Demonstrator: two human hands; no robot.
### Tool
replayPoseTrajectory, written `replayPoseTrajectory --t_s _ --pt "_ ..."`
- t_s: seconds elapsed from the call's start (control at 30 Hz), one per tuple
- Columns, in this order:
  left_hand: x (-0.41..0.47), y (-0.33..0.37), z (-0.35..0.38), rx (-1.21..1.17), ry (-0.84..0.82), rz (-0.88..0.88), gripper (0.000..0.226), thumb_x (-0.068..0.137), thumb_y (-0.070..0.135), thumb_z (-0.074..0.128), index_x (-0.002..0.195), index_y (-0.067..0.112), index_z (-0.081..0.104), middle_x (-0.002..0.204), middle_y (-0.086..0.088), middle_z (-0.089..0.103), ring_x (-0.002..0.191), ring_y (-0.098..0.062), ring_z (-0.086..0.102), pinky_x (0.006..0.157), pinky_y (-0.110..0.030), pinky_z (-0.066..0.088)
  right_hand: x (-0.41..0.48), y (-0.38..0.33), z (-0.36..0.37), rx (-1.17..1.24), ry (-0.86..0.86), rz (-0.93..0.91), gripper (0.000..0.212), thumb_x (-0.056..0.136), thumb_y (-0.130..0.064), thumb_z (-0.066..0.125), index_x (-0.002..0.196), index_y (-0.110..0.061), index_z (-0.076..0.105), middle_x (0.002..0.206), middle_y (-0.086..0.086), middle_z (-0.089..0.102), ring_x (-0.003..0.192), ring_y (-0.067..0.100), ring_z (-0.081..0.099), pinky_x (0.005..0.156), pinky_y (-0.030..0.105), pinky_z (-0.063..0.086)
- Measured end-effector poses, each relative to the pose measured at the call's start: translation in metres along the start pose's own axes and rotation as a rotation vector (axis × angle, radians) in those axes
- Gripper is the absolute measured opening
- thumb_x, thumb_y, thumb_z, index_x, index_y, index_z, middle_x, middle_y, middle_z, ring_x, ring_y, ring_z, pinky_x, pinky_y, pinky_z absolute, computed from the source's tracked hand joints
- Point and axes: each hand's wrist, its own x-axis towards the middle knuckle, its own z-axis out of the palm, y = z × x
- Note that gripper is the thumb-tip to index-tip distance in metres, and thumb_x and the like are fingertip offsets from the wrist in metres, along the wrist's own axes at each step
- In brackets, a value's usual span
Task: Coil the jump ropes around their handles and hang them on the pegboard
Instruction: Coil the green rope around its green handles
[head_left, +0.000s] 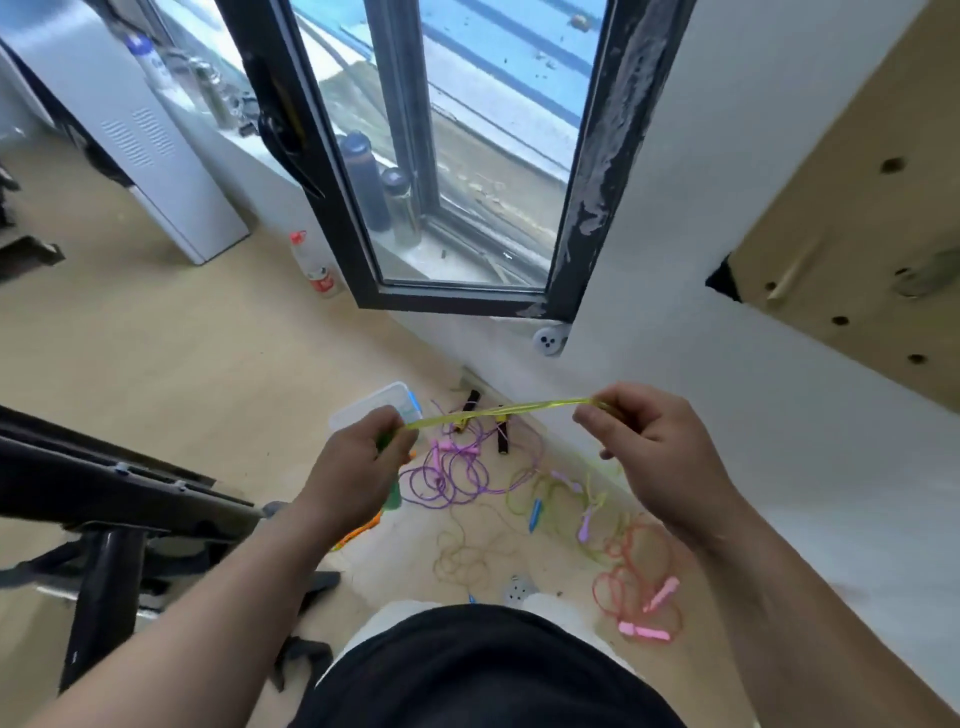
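Tan pegboard (857, 218) far up on the right edge, and a mess of loose jump ropes (457, 473) on the floor (182, 364) in the lower middle. In the middle of the frame, yellow-green rope (498, 411) pulled tight: right grip (649, 452) pinching one end, left grip (358, 457) curled round the green handle (393, 500) at the other end. Might slip out and uncoil if pulled too hard, or drop into the mess below.
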Motion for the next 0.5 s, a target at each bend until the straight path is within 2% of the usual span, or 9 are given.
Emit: replayPoseTrajectory --t_s 0.07,0.1,0.13,0.2,0.27,0.33,0.4,0.5 --pt "-0.002 0.017 0.0 -0.057 -0.078 0.05 0.028 0.104 0.023 0.054 0.078 0.011 0.052 0.064 -0.002 0.058 0.056 -0.01 0.054 0.057 -0.024 0.043 -0.02 0.001 -0.008 -0.012 0.058 0.046 0.017 0.091 -0.029 0.071 0.079 -0.017 0.069 0.072 0.02 0.052 0.066 0.017 0.049 0.063 0.044 0.049" --pt "-0.003 0.026 -0.001 -0.087 -0.117 0.083 0.029 0.104 0.022 0.053 0.077 0.013 0.051 0.063 -0.003 0.054 0.055 -0.011 0.055 0.058 -0.027 0.045 -0.031 0.0 -0.011 -0.02 0.079 0.062 0.014 0.091 -0.028 0.072 0.08 -0.019 0.069 0.072 0.018 0.053 0.066 0.016 0.05 0.063 0.034 0.049" --pt "-0.006 0.037 -0.002 -0.122 -0.167 0.115 0.031 0.105 0.022 0.052 0.074 0.018 0.052 0.062 -0.004 0.053 0.055 -0.014 0.056 0.061 -0.033 0.048 -0.042 -0.001 -0.012 -0.024 0.098 0.078 0.01 0.091 -0.026 0.075 0.083 -0.022 0.071 0.07 0.011 0.053 0.066 0.013 0.05 0.062 0.025 0.047" --pt "-0.016 0.057 -0.004 -0.227 -0.282 0.152 0.036 0.106 0.021 0.051 0.07 0.024 0.054 0.06 -0.006 0.053 0.055 -0.021 0.056 0.063 -0.045 0.052 -0.066 -0.008 -0.01 -0.038 0.13 0.106 0.005 0.088 -0.026 0.077 0.09 -0.028 0.072 0.071 -0.002 0.055 0.065 0.01 0.052 0.062 0.018 0.045" --pt "-0.031 0.076 -0.004 -0.32 -0.411 0.174 0.029 0.104 0.019 0.053 0.076 0.014 0.055 0.059 -0.006 0.051 0.052 -0.022 0.052 0.059 -0.044 0.05 -0.09 -0.017 -0.001 -0.058 0.14 0.131 0.011 0.086 -0.029 0.077 0.097 -0.029 0.072 0.071 -0.009 0.056 0.066 0.007 0.054 0.063 0.018 0.045" --pt "-0.048 0.089 -0.002 -0.323 -0.548 0.235 0.024 0.099 0.021 0.063 0.083 0.006 0.055 0.062 -0.005 0.05 0.053 -0.021 0.05 0.054 -0.035 0.047 -0.113 -0.029 0.014 -0.089 0.117 0.132 0.01 0.089 -0.031 0.074 0.099 -0.03 0.071 0.07 -0.013 0.057 0.066 0.006 0.054 0.064 0.02 0.046" --pt "-0.063 0.094 0.003 -0.226 -0.643 0.336 0.021 0.09 0.021 0.073 0.082 0.014 0.056 0.064 -0.006 0.052 0.056 -0.017 0.05 0.052 -0.031 0.047 -0.133 -0.036 0.029 -0.147 0.122 0.129 0.001 0.094 -0.032 0.07 0.093 -0.032 0.07 0.067 -0.011 0.058 0.063 0.007 0.055 0.063 0.026 0.047" --pt "-0.076 0.093 0.016 0.029 -0.71 0.469 0.024 0.081 0.015 0.074 0.079 0.027 0.054 0.062 0.005 0.053 0.054 -0.01 0.046 0.053 -0.03 0.043 -0.161 -0.04 0.042 -0.164 0.247 0.14 0.015 0.096 -0.034 0.065 0.082 -0.031 0.069 0.066 -0.006 0.059 0.066 0.023 0.06 0.062 0.046 0.055"
